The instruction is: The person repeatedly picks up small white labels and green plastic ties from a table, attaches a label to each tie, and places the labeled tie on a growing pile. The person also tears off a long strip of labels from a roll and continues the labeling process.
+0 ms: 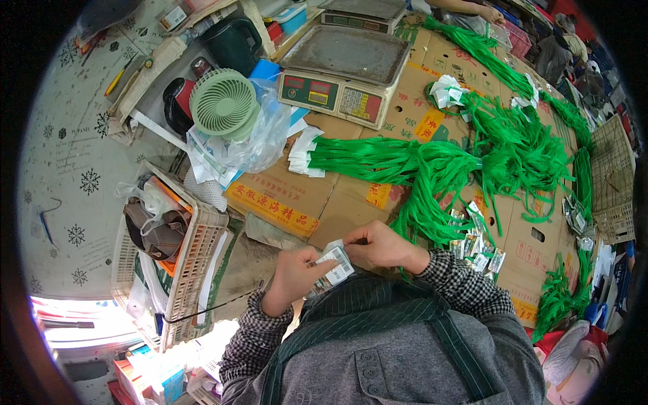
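Observation:
My left hand point(291, 280) is closed on a small white printed label point(337, 270), held just above my lap. My right hand point(383, 248) pinches at the upper edge of the same label; its fingertips are partly hidden. Beyond my hands, long bundles of green mesh strips point(385, 158) lie on flattened cardboard point(337, 219), with white tags point(304, 148) at their left end. More tagged green strips point(476, 250) lie to the right of my right hand.
Two scales point(344, 61), a green fan point(219, 104) and a crumpled bag point(260, 142) stand at the back. A plastic crate point(199, 263) with a brown bag is at my left; another crate point(614, 189) is far right. Another person's hand point(489, 13) shows at the top.

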A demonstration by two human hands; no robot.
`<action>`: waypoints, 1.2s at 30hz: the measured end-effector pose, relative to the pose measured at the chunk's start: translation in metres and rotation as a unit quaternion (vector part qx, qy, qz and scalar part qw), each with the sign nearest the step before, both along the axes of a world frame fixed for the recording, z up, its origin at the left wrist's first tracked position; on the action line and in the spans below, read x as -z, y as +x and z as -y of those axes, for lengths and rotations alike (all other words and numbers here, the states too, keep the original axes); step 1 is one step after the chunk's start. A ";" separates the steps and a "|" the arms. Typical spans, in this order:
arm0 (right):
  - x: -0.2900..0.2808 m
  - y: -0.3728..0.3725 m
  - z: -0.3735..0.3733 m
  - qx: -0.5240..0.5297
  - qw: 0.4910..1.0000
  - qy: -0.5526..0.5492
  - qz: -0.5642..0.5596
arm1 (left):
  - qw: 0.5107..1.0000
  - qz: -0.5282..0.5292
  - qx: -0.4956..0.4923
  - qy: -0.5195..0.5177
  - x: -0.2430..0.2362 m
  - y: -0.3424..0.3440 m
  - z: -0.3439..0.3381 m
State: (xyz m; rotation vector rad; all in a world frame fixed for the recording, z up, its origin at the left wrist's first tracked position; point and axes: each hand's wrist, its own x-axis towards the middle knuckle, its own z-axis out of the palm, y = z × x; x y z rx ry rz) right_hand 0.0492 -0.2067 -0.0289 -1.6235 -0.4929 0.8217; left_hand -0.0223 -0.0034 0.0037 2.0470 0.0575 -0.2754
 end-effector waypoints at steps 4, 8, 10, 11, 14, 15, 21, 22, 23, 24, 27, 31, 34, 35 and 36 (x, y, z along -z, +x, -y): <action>-0.008 0.000 0.003 -0.023 0.999 -0.039 0.012 | 1.000 -0.007 0.016 -0.005 0.004 0.008 -0.003; -0.015 0.000 0.003 -0.028 0.999 -0.043 0.017 | 0.999 -0.022 0.037 0.019 0.000 0.013 -0.004; -0.016 0.001 0.004 -0.027 0.998 -0.047 0.016 | 0.998 -0.030 0.046 0.023 -0.004 0.015 -0.003; -0.015 0.001 0.004 -0.026 0.999 -0.045 0.016 | 0.999 -0.034 0.039 0.011 -0.003 0.015 -0.003; -0.012 0.001 0.004 -0.027 0.999 -0.042 0.022 | 0.999 -0.041 0.025 -0.013 0.000 0.015 -0.004; -0.012 0.002 0.004 -0.028 0.998 -0.043 0.027 | 0.999 -0.041 0.025 -0.013 0.000 0.015 -0.004; -0.016 0.001 0.004 -0.030 0.999 -0.035 0.026 | 0.998 -0.038 0.046 0.003 0.000 0.018 -0.005; -0.017 0.001 0.004 -0.030 0.999 -0.035 0.021 | 0.998 -0.042 0.044 -0.002 -0.001 0.018 -0.005; -0.016 0.001 0.004 -0.031 0.999 -0.032 0.020 | 0.998 -0.041 0.047 -0.001 0.001 0.018 -0.005; -0.015 0.001 0.003 -0.033 0.999 -0.028 0.018 | 0.998 -0.040 0.050 0.000 0.004 0.018 -0.006; -0.014 0.001 0.003 -0.035 0.999 -0.027 0.003 | 0.998 -0.042 0.054 0.001 0.006 0.018 -0.008; -0.014 0.000 0.003 -0.033 0.999 -0.017 -0.012 | 0.997 -0.053 0.057 -0.003 0.007 0.019 -0.009; -0.013 -0.001 0.003 -0.022 0.998 -0.004 -0.066 | 0.997 -0.052 0.063 -0.003 0.005 0.020 -0.009; -0.013 -0.001 0.003 -0.024 0.999 0.007 -0.046 | 0.996 -0.053 0.064 -0.006 0.006 0.020 -0.010; -0.015 -0.002 0.002 -0.027 0.999 0.018 -0.026 | 0.996 -0.055 0.065 -0.008 0.006 0.020 -0.010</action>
